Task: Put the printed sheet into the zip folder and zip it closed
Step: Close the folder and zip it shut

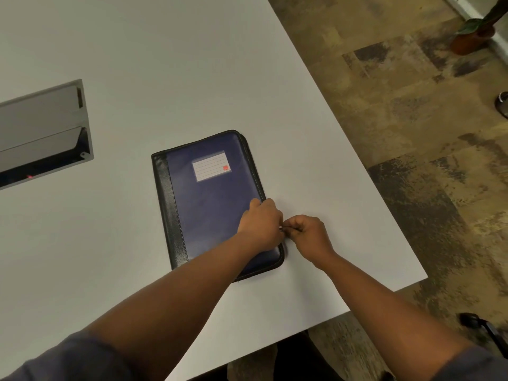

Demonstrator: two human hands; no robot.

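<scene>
A dark blue zip folder (209, 199) with a black spine and a white label lies flat with its cover down on the white table (165, 64). My left hand (261, 224) rests on the folder's right edge near the front corner, holding it down. My right hand (308, 235) is just off that edge, fingers pinched on the small zip pull (283, 229) between the two hands. No printed sheet is in sight.
A grey cable hatch (44, 133) is set into the table at the left. The table's right edge runs diagonally, with patterned carpet (412, 133) beyond. A potted plant (472, 34) stands at the top right. A dark chair part (478, 325) shows at the lower right.
</scene>
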